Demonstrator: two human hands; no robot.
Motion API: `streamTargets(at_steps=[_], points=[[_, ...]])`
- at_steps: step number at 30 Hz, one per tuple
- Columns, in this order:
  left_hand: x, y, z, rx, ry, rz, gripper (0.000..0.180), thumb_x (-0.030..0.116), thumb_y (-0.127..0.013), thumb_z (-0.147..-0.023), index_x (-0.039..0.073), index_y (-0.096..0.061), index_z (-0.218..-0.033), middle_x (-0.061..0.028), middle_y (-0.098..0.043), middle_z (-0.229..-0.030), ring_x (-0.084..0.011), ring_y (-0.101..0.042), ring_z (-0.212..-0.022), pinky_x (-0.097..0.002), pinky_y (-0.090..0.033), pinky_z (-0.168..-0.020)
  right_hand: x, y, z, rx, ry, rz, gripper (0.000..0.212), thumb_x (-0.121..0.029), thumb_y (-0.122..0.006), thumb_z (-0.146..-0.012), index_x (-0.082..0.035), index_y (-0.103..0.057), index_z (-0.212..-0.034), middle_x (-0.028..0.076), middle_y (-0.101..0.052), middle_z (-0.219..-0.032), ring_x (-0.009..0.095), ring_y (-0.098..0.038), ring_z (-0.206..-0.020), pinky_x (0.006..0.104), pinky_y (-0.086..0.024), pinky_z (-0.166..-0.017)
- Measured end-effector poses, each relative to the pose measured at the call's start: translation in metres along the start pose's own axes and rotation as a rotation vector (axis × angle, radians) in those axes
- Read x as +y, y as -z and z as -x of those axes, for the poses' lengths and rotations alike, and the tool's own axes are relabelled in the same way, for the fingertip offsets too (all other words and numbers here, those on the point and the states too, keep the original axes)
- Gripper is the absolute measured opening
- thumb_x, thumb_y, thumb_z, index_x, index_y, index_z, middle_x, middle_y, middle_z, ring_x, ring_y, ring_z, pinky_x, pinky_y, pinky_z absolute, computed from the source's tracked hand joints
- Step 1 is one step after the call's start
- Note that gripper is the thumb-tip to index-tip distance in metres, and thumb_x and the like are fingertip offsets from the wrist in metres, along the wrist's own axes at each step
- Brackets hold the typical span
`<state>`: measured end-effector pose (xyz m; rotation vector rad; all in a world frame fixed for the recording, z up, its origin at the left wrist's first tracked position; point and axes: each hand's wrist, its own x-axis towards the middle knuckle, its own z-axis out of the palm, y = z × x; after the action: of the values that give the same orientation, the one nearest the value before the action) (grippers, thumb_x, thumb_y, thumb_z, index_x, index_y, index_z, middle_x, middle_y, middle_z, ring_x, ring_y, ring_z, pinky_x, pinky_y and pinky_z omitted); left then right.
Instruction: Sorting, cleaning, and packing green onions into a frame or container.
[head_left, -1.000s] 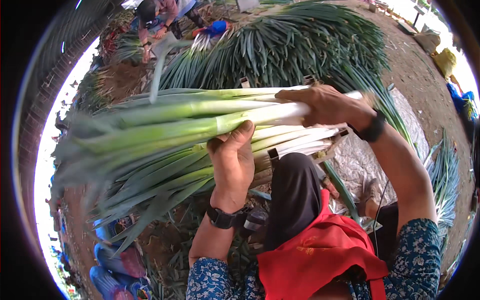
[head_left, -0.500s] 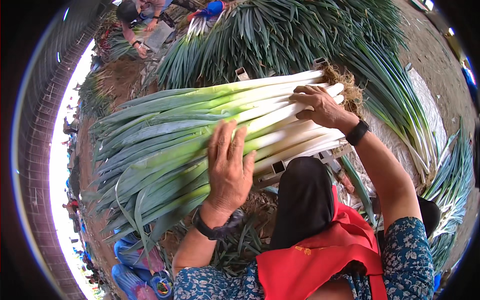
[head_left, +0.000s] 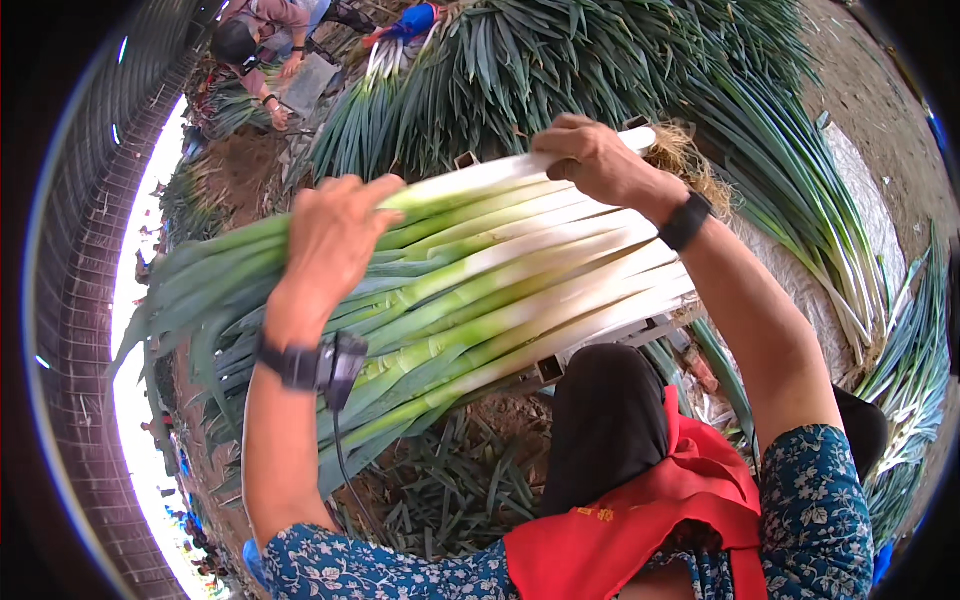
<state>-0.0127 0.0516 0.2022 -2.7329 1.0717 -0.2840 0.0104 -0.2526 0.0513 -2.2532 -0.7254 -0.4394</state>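
Leek (head_left: 475, 179) lies slantwise along the far edge of the row, roots (head_left: 692, 165) rightward, leaves leftward! Right hand (head_left: 590, 165), nearer those roots, wraps its fingers round the white shank; left hand (head_left: 338, 235) curls its fingers over the greens, tips partly hidden. Other leeks (head_left: 520, 280) crowd the near side above a metal frame (head_left: 548, 370); pale sheeting (head_left: 862, 175) spreads rightward.

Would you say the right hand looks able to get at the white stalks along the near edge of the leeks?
Probably yes: nothing covers the near white stalks, though the right hand grips a leek at the far side and would likely need to let go first.
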Motion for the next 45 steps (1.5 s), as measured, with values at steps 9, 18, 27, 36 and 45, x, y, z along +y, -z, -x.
streamTargets(at_steps=[9,18,27,36,45], points=[[-0.037,-0.105,-0.021,-0.355,0.242,0.217,0.051,0.034,-0.068,-0.085,0.012,-0.056,-0.13,-0.0205,-0.052,-0.135,-0.0368,-0.051,-0.122,-0.0463,-0.039,-0.1,0.023,-0.029,-0.01,-0.398,-0.407,0.268,0.029,-0.031,-0.079,-0.072,-0.008,-0.066,-0.082,0.011,-0.067,-0.082,0.033,-0.065,-0.083,0.0435,-0.05,-0.072],[-0.005,-0.082,-0.028,-0.53,0.149,0.194,0.06,0.043,-0.062,-0.087,0.004,-0.051,-0.13,-0.0227,-0.061,-0.122,-0.0387,-0.053,-0.119,-0.0514,-0.04,-0.095,0.024,-0.011,0.017,-0.334,-0.44,0.245,0.03,-0.029,-0.076,-0.075,-0.006,-0.065,-0.091,0.016,-0.066,-0.087,0.035,-0.065,-0.087,0.0448,-0.049,-0.073],[-0.021,-0.098,-0.029,-0.584,0.141,0.337,0.061,0.038,-0.057,-0.089,0.001,-0.045,-0.135,-0.0277,-0.054,-0.13,-0.041,-0.049,-0.124,-0.0452,-0.039,-0.103,-0.06,-0.031,0.098,-0.029,-0.102,0.138,0.071,-0.04,-0.067,-0.085,-0.008,-0.039,-0.142,0.021,-0.041,-0.143,0.036,-0.036,-0.136,0.0555,-0.03,-0.107],[0.054,-0.085,-0.055,-0.681,0.1,0.315,0.08,0.057,-0.05,-0.092,0.005,-0.031,-0.149,-0.0297,-0.026,-0.151,-0.0459,-0.024,-0.14,-0.0536,-0.019,-0.115,-0.039,-0.048,0.083,-0.111,-0.16,0.191,0.067,-0.043,-0.066,-0.084,-0.013,-0.043,-0.139,0.012,-0.05,-0.131,0.031,-0.042,-0.127,0.0519,-0.03,-0.106],[0.058,-0.103,-0.041,-0.828,0.094,0.192,0.104,0.065,-0.06,-0.082,0.017,-0.006,-0.156,-0.0256,0.001,-0.159,-0.0505,0.002,-0.144,-0.0557,-0.008,-0.116,-0.07,0.006,0.091,0.034,-0.134,-0.014,0.059,-0.031,-0.075,-0.073,-0.01,-0.057,-0.125,0.013,-0.056,-0.123,0.034,-0.05,-0.12,0.0555,-0.039,-0.096]])
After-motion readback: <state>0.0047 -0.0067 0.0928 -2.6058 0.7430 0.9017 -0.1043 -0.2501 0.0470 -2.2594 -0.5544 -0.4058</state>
